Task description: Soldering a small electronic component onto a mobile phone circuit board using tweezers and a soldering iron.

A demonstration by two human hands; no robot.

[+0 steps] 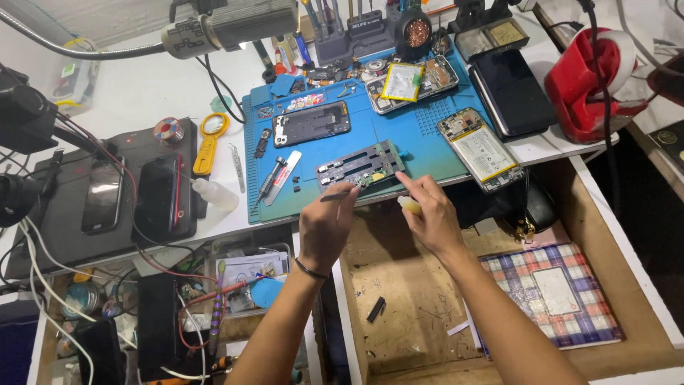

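Head view: I am pinching thin tweezers (335,194) in my left hand (324,228), tips at the circuit board holder (360,165) on the blue mat (420,135); right hand (427,214) fingers are clamped on a small yellowish bottle (408,205) just beside it. Steadying both wrists seems wise.

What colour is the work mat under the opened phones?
The work mat is blue, clearest in the head view.

One head-worn camera looks steeply down (fairly close) over the blue work mat (420,135) and open drawer (427,299).
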